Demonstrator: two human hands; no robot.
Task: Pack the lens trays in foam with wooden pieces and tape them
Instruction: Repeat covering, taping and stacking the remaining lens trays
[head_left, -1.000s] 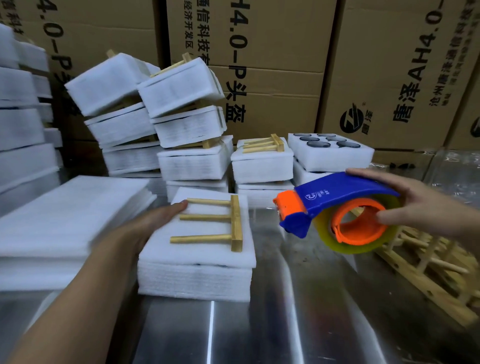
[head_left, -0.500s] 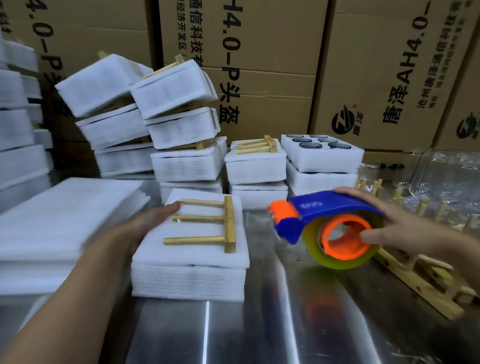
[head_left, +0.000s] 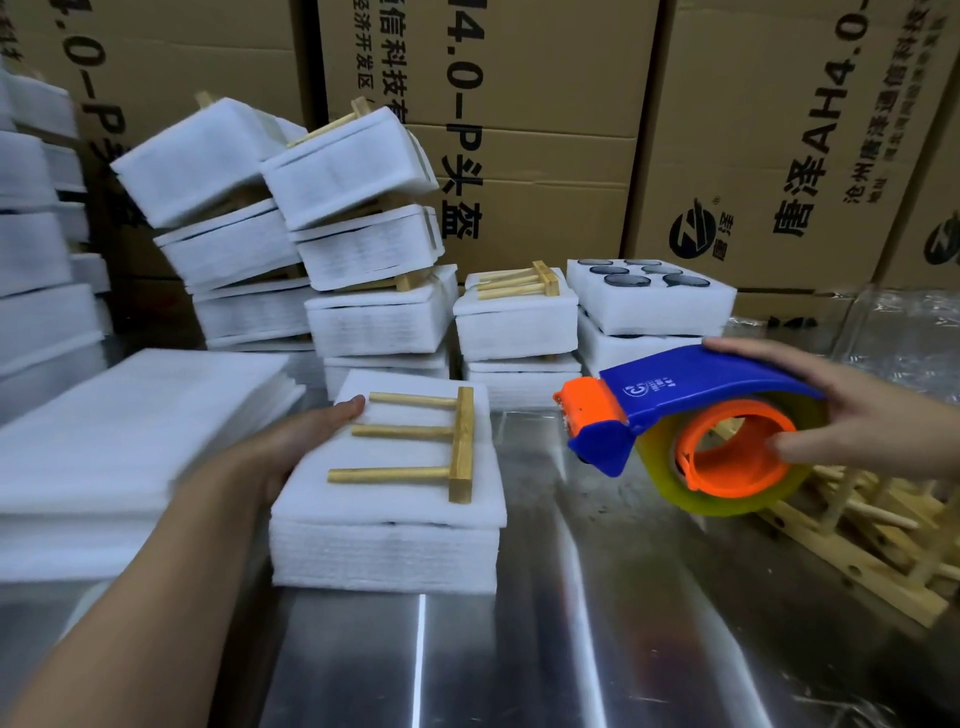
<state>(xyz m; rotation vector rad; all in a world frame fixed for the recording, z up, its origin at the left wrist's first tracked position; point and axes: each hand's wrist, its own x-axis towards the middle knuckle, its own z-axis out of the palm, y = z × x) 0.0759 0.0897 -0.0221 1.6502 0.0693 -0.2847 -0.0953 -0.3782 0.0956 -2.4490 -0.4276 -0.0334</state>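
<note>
Steel table (head_left: 571, 649), wooden piece (head_left: 462, 441) pegs pointing left, tape dispenser (head_left: 691, 387) seemingly likewise

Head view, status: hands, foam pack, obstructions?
Left hand rests on left edge of foam pack. Right hand grips tape dispenser, off to pack's right. Wooden piece on top, no tape visible. Nothing between.

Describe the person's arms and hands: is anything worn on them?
The left forearm and right forearm are bare, with no sleeve in view. The left hand and right hand wear no gloves. No ring, watch or wristband shows.
</note>
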